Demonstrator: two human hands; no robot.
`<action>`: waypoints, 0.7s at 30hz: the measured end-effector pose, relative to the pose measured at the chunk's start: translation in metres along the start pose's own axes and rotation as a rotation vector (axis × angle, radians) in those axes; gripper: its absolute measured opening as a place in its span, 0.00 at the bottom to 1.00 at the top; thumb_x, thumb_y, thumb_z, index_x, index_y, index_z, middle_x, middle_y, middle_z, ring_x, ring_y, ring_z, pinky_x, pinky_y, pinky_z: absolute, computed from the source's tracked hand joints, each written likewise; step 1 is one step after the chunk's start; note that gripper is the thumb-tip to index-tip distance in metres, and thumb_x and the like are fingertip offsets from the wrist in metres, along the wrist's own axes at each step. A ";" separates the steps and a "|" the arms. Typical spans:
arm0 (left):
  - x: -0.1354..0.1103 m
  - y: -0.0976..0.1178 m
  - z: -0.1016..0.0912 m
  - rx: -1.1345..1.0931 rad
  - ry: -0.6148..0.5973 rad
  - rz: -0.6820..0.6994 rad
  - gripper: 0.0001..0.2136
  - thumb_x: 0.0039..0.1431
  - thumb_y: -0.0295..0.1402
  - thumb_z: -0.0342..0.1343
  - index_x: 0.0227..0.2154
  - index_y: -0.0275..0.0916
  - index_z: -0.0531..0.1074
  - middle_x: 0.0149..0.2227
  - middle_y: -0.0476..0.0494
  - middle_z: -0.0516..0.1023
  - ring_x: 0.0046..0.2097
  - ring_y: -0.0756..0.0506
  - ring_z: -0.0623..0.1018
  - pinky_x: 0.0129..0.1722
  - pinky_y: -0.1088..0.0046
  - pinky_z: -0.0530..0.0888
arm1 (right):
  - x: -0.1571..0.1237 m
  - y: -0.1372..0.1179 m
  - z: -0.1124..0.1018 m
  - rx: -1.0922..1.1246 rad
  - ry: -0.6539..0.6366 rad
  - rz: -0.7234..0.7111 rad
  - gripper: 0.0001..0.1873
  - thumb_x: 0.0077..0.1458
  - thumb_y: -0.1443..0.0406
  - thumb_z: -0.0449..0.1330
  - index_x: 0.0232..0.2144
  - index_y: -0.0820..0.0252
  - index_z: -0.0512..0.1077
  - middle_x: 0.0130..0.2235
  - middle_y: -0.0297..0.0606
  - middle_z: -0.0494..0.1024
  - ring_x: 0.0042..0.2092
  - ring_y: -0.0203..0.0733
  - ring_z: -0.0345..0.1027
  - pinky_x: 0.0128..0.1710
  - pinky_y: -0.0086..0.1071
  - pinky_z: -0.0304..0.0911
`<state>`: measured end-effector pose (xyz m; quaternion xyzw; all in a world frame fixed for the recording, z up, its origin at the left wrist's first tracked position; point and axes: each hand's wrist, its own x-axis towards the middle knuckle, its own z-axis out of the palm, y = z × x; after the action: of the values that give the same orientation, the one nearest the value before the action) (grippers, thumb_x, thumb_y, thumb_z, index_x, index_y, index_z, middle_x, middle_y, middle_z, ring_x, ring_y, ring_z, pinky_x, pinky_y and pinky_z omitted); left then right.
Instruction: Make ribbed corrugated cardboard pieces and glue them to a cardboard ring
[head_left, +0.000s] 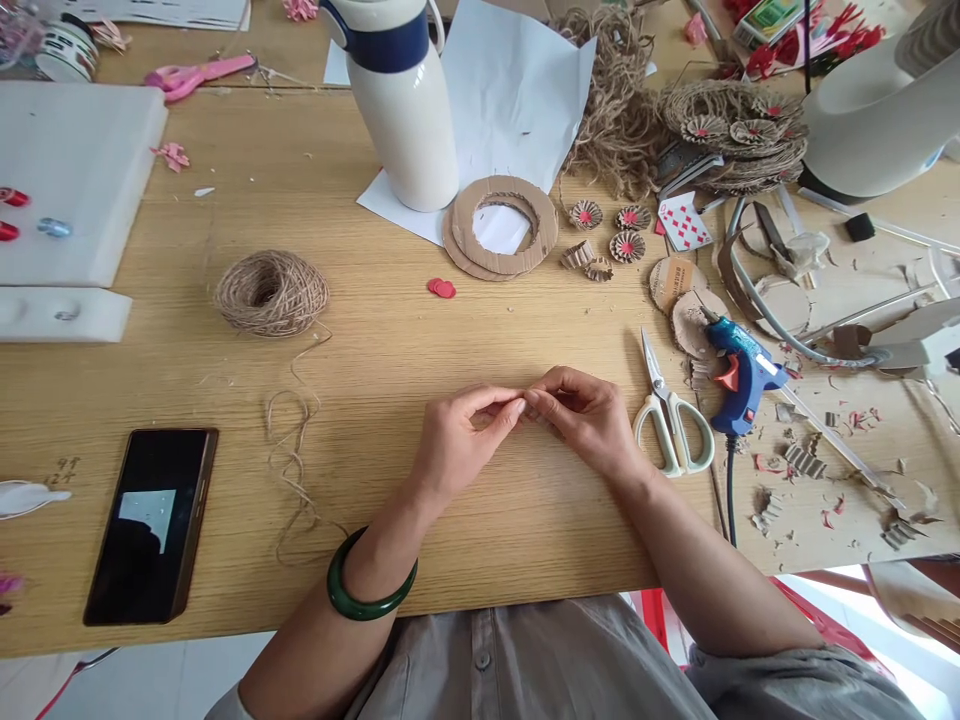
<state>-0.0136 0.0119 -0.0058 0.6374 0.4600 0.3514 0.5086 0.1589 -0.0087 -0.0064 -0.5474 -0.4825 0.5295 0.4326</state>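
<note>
Small item [524,403]: too small to identify, just left of the scissors, pinched between both hands.
Left hand [465,432]: curled, thumb and forefinger closed on it.
Right hand [579,420]: curled, also pinching it.
Scissors [673,425]: just beside the right hand.
Hot glue gun [739,365]: just right of the scissors.

**Glue gun walls off the right**

Just left of the blue hot glue gun [745,368], the green-handled scissors [673,425] block a rightward reach; its black cord [731,495] drops toward the table's near edge. Farther left, the wooden tabletop [360,480] lets a hand pass, up to the white thermos [401,110].
</note>
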 end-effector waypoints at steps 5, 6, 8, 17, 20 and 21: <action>0.000 0.002 -0.001 -0.011 0.012 -0.071 0.05 0.59 0.31 0.61 0.30 0.38 0.79 0.25 0.49 0.82 0.27 0.49 0.82 0.30 0.78 0.78 | -0.001 -0.004 0.002 -0.009 0.014 -0.012 0.18 0.57 0.51 0.64 0.28 0.60 0.77 0.29 0.36 0.76 0.31 0.36 0.68 0.32 0.30 0.63; 0.000 0.002 -0.001 -0.029 0.025 -0.079 0.04 0.58 0.31 0.61 0.30 0.38 0.79 0.25 0.49 0.82 0.27 0.49 0.82 0.30 0.78 0.79 | -0.002 -0.005 0.002 0.003 0.020 -0.003 0.18 0.57 0.51 0.63 0.29 0.60 0.77 0.29 0.35 0.76 0.31 0.36 0.68 0.31 0.29 0.63; 0.000 0.003 -0.001 -0.080 0.055 -0.096 0.04 0.58 0.31 0.61 0.29 0.37 0.78 0.25 0.49 0.82 0.27 0.49 0.82 0.30 0.78 0.79 | -0.002 -0.007 0.003 0.037 0.021 0.025 0.17 0.57 0.52 0.64 0.31 0.60 0.77 0.29 0.35 0.77 0.31 0.36 0.69 0.31 0.29 0.64; 0.002 0.004 0.000 -0.156 0.101 -0.117 0.07 0.56 0.35 0.63 0.29 0.37 0.78 0.27 0.47 0.83 0.28 0.47 0.83 0.30 0.76 0.81 | -0.003 -0.005 0.004 0.007 -0.006 0.067 0.17 0.55 0.51 0.65 0.32 0.61 0.73 0.30 0.37 0.77 0.31 0.37 0.71 0.32 0.31 0.67; 0.001 0.004 0.000 -0.165 0.101 -0.111 0.06 0.57 0.34 0.63 0.30 0.38 0.79 0.28 0.47 0.84 0.28 0.48 0.83 0.31 0.76 0.81 | -0.004 -0.004 0.005 0.044 -0.012 0.079 0.18 0.54 0.51 0.65 0.32 0.61 0.73 0.31 0.37 0.77 0.32 0.38 0.72 0.33 0.32 0.68; 0.001 0.004 0.000 -0.164 0.104 -0.109 0.06 0.57 0.34 0.63 0.30 0.38 0.79 0.29 0.47 0.84 0.28 0.48 0.83 0.31 0.76 0.81 | -0.004 -0.004 0.005 0.052 -0.006 0.083 0.18 0.54 0.51 0.66 0.33 0.60 0.73 0.31 0.37 0.77 0.32 0.38 0.72 0.33 0.32 0.69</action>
<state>-0.0125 0.0125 -0.0017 0.5486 0.4893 0.3923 0.5528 0.1538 -0.0119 -0.0023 -0.5541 -0.4467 0.5609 0.4229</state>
